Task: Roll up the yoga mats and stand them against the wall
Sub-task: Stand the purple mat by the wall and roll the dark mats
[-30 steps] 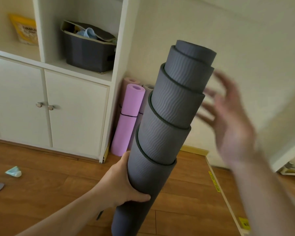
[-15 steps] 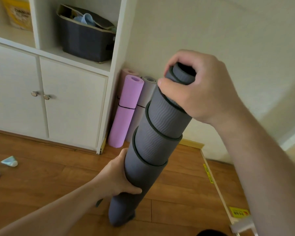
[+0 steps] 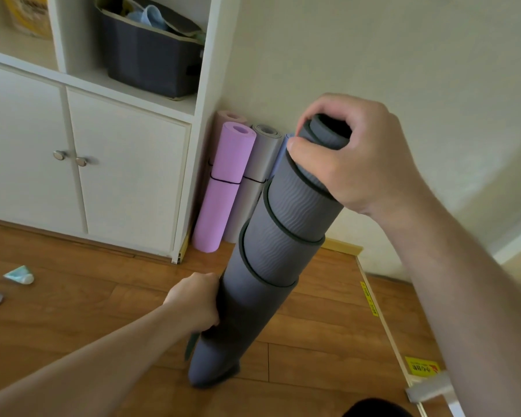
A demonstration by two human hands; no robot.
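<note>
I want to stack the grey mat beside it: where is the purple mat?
In the head view, the purple mat stands upright at centre-left against the wall, between the white cabinet and a light grey rolled mat.

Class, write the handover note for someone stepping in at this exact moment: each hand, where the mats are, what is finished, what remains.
Left hand grips the lower part of the dark grey mat. Right hand grips its top end.
The grey mat is rolled but telescoped into stepped layers; it stands tilted with its bottom end on the wooden floor, away from the wall.
Done: the pink mat, the light grey mat and others partly hidden stand against the wall beside the white cabinet.
Left: even out the telescoped roll, probably by pushing the top down, then stand it with the others.
</note>
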